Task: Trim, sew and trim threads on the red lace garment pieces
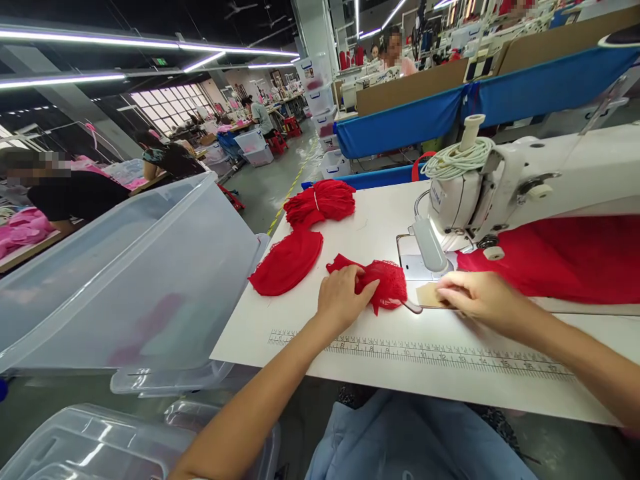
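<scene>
Left grip pinches red lace, red bundle beyond. Sewing machine beyond right grip; underside hidden, closure cannot be told.

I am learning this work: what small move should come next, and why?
Perhaps the left hand should slide the red lace cloth towards the sewing machine: the hand touches the cloth, which lies beside the machine's head, not under it.

Strip lights glow above us. Clear boxes stand stacked by a pillar, and blue cloth hangs below brown boards.
</scene>
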The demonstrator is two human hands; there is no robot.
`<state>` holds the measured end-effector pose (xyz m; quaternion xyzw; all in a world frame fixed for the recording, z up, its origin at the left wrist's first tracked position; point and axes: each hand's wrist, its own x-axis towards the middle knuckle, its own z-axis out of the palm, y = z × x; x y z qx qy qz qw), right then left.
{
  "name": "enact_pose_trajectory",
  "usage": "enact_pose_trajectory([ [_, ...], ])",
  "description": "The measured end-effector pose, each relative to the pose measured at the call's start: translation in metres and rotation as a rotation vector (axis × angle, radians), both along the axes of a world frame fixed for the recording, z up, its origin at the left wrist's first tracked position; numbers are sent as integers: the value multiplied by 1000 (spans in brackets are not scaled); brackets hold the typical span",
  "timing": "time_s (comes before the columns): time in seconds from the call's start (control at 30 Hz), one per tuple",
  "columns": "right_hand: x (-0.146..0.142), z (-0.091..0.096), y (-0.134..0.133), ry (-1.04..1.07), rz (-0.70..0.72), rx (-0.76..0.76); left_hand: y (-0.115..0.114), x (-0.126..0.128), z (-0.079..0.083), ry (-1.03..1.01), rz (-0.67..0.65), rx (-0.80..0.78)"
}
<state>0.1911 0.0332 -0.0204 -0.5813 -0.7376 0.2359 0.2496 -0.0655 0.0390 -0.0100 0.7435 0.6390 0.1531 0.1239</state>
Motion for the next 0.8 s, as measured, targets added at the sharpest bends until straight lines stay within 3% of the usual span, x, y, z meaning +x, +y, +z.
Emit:
enact_pose_trajectory([
  [0.1, -24, -3, -8, 31, 22, -122, 1, 8, 1, -32, 56, -114],
  [0.3, -56, -6, -10, 90, -165, -124, -5, 17, -1, 5, 92, -111],
  [0.47, -54, -5, -8, 406, -162, -237, -7, 22, 4, -15, 51, -93],
  [0.63, -42, -3, -11, 887, -139, -393, 0, 30, 11, -270, -45, 19],
  [0.8, -36, -10, -15, 1186, -188, -372, 6, 43, -2, -648, -64, 13],
])
